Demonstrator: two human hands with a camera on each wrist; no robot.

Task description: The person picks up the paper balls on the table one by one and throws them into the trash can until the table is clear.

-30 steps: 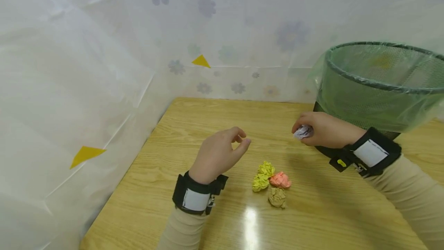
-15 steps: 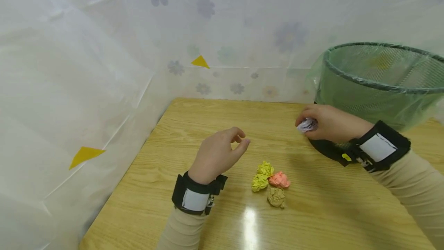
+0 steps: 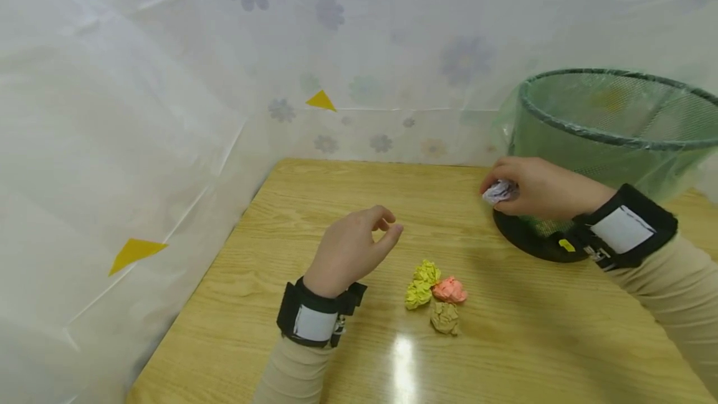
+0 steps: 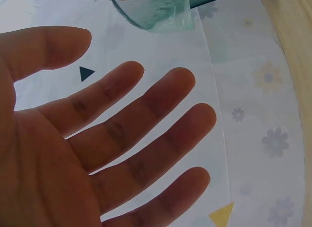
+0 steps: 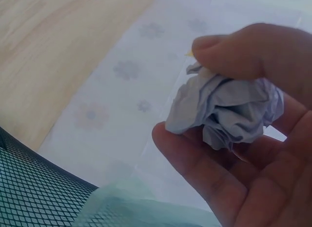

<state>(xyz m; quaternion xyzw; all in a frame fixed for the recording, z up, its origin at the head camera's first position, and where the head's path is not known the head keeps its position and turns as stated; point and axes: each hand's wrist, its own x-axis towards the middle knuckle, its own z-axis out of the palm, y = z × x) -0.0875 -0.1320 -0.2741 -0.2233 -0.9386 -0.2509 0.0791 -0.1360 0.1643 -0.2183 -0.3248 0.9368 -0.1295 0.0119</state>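
Observation:
A crumpled white paper ball [image 3: 500, 192] is pinched between the thumb and fingers of my right hand [image 3: 546, 189], raised in front of the mesh bin [image 3: 594, 167]. The right wrist view shows the same paper ball [image 5: 224, 107] close up. My left hand [image 3: 350, 248] hovers over the table with loosely bent fingers; its palm is bare in the left wrist view. To its right lie yellow crumpled paper [image 3: 422, 284] that may be two balls touching, a pink paper ball [image 3: 450, 290] and a tan paper ball [image 3: 445, 318].
A green plastic liner [image 3: 521, 105] hangs over the bin's rim at the right; something yellow shows faintly through it. Flowered white sheeting [image 3: 359, 67] rises behind the wooden table [image 3: 235, 304]. Yellow triangles [image 3: 137, 254] are stuck on the sheeting.
My right hand, holding the white paper ball, has risen and shifted slightly right along the bin's front. My left hand and the paper balls on the table have stayed in place.

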